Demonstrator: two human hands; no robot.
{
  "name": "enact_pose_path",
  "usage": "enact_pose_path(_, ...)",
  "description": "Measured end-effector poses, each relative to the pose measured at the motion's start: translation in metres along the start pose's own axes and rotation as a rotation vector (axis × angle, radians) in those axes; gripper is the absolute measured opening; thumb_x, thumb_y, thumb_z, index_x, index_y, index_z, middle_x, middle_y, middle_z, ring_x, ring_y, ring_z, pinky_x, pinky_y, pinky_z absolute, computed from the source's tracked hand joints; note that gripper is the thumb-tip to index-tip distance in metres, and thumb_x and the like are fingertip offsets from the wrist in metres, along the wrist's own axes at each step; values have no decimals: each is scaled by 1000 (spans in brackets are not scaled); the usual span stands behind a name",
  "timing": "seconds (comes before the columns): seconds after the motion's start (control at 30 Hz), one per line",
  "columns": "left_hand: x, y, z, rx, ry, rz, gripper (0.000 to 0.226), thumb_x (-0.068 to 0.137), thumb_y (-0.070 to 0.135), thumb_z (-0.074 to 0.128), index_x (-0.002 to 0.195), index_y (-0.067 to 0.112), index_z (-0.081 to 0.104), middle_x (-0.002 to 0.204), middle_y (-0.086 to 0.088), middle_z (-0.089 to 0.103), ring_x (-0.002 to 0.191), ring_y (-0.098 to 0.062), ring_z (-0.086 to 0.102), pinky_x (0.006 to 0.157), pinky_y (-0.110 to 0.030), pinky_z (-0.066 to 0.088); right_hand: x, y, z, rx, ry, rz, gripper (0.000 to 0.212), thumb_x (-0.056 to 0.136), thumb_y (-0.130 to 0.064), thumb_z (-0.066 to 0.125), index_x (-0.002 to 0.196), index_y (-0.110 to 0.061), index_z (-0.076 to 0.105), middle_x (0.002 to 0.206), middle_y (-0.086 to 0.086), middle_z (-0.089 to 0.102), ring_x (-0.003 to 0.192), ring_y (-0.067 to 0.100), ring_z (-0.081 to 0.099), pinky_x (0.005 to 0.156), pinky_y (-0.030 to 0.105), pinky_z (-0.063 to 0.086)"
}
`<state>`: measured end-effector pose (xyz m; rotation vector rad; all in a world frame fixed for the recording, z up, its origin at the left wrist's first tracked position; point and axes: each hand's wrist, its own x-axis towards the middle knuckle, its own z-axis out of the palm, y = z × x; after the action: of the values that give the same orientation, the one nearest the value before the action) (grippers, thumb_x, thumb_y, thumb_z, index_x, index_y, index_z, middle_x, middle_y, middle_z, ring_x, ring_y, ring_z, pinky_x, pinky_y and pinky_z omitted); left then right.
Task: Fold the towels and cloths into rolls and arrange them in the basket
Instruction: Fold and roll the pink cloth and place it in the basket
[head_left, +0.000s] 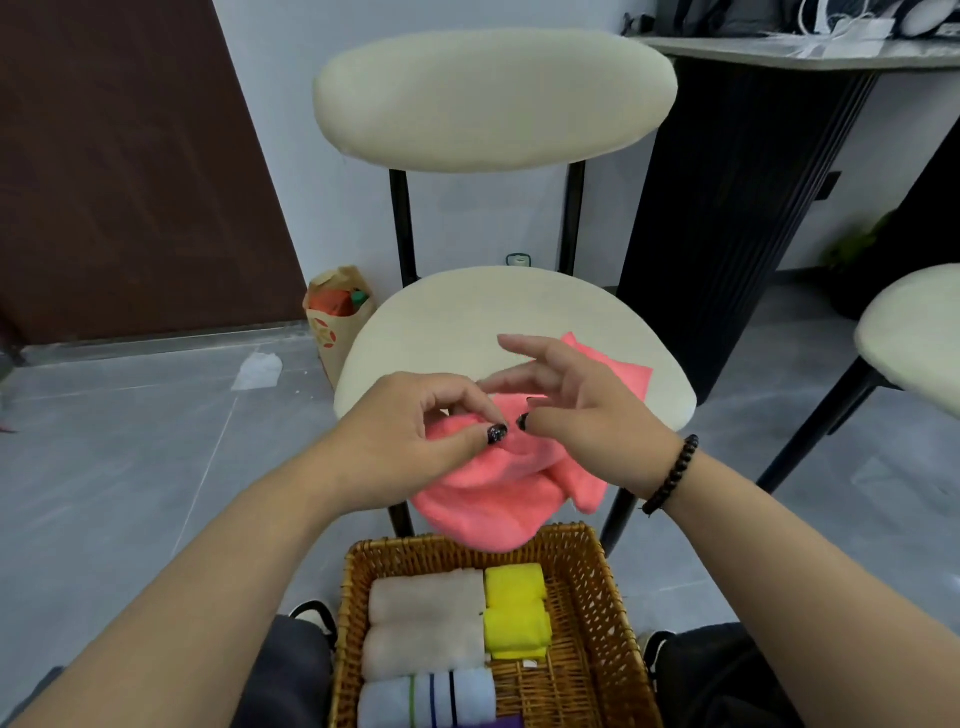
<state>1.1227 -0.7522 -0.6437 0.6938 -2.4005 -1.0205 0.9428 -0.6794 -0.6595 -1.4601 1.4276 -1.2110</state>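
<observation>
Cream chair seat (441, 322) carries my pink towel (483, 488), draping over its front edge above the wicker basket (587, 582). Left hand (410, 436) pinches the towel; right hand (576, 405) has fingers spread, thumb touching it.

The person's arms are bare. The left hand (415, 431) and right hand (582, 410) have dark glittery nails; 1 black beaded bracelet (672, 475) circles the right wrist. Dark trousers (291, 670) cover the legs.

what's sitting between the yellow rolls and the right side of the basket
Nothing: in the head view, only bare wicker floor lies between the yellow rolls and the right wall of the basket.
</observation>
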Motion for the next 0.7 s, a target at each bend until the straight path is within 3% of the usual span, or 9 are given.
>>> enact_pose_path(0.13,-1,-4,-12,-20,91,4,14,86,11,71,87,24,74,88,16,72,88,0,65,76,-13,49,-1,-4,2,-166,-102,-22,42,82,7,62,110,-24,63,91,-1,69,87,9,62,82,26,49)
enact_pose_path(0.2,-1,-4,-14,-30,115,-7,13,84,11,71,86,24,74,89,15,72,88,1,65,79,-15,51,0,-3,4,-245,-100,-47,23,83,1,66,97,-17,70,91,4,72,87,17,64,83,27,49)
enact_pose_path(0.33,0,-13,-22,51,118,-72,14,77,22,80,82,32,72,83,9,73,83,-6,67,81,-30,54,4,1,-6,-373,70,-87,7,79,-14,74,79,-19,71,74,-4,69,75,16,63,78,31,52)
enact_pose_path(0.43,1,-21,-29,105,124,-140,16,67,32,85,77,32,72,78,12,72,79,-3,66,78,-24,52,5,6,-23,-496,168,-90,13,78,-19,75,71,-26,67,52,-7,44,57,18,48,75,35,48)
enact_pose_path(0.53,3,-26,-35,150,159,-168,15,67,30,86,74,29,72,77,17,70,78,3,63,68,-9,44,3,7,-32,-647,165,-100,18,80,-19,73,70,-29,62,55,-4,40,56,13,44,61,16,42)
enact_pose_path(0.6,2,-30,-39,219,187,-192,13,70,29,84,73,30,71,75,19,69,77,4,61,65,-12,42,2,8,-37,-726,180,-102,15,79,-21,73,73,-25,60,62,-6,43,60,9,43,57,13,34)
enact_pose_path(0.7,2,-38,-44,247,252,-230,10,75,25,81,74,30,72,73,17,69,74,0,63,63,-17,42,0,11,-50,-731,207,36,14,83,-27,69,79,-19,59,74,-9,52,67,5,48,58,13,35)
